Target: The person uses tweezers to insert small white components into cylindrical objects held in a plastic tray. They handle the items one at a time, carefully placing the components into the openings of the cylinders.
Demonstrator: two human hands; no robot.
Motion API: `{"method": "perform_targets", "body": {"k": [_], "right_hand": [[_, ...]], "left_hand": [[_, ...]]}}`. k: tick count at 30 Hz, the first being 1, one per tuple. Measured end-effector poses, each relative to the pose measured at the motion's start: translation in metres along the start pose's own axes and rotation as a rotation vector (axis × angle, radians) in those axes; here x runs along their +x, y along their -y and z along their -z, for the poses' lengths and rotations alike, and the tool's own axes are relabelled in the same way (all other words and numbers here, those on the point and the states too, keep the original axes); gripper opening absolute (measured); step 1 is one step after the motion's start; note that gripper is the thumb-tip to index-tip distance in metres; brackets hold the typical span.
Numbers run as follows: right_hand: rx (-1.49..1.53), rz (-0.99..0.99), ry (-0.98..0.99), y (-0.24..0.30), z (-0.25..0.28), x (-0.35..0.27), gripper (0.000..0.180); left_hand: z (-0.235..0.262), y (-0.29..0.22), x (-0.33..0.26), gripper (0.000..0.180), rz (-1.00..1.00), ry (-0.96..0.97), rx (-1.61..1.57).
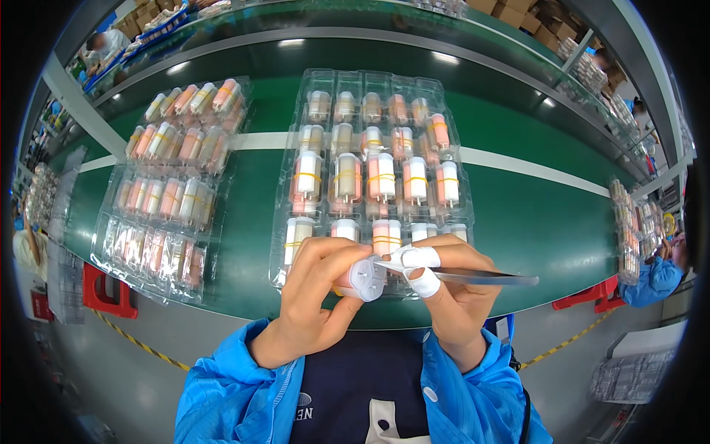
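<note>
My left hand [314, 296] is closed round a small pink cylinder [366, 280], its pale translucent end turned toward me. Small details on that end are too fine to make out. In my right hand [460, 300] is a pair of metal tweezers [492, 278], pinched between thumb and forefinger, both wrapped in white tape. The tweezers' tips point left and meet the cylinder's end, or come very near it. Just beyond my hands lies a transparent plastic tray [285, 203] with rows of white, pink and beige cylinders, many banded together in yellow.
More transparent trays [103, 222] of banded cylinders stand on the left of the green table [532, 229]. Another stack of trays [629, 255] is at the right end, near a co-worker in blue [654, 281]. Red stools [107, 292] are under the table. A metal frame [85, 107] rises at left.
</note>
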State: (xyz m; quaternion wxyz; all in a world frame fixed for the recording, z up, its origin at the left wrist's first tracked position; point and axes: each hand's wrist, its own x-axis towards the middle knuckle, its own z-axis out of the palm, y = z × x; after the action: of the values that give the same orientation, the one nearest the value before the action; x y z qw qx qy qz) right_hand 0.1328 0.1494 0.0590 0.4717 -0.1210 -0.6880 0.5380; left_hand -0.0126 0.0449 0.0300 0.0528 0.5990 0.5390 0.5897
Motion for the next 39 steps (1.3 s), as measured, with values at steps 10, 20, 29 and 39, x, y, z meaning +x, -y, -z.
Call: {"method": "perform_targets", "body": {"k": [10, 20, 29, 39], "right_hand": [[0.036, -0.031, -0.018, -0.005, -0.004, -0.004, 0.014], [-0.137, 0.007, 0.142, 0.006, -0.001, 0.01, 0.012], [0.434, -0.165, 0.045, -0.008, 0.002, 0.002, 0.013], [0.354, -0.115, 0.018, -0.006, -0.001, -0.008, 0.014]], "left_hand": [[0.004, 0.005, -0.005, 0.041, -0.017, 0.017, 0.022], [-0.003, 0.006, -0.006, 0.053, -0.041, -0.023, 0.069], [0.001, 0.004, -0.009, 0.047, 0.102, 0.023, -0.229], [-0.001, 0.001, -0.013, 0.052, 0.32, 0.026, -0.468]]}}
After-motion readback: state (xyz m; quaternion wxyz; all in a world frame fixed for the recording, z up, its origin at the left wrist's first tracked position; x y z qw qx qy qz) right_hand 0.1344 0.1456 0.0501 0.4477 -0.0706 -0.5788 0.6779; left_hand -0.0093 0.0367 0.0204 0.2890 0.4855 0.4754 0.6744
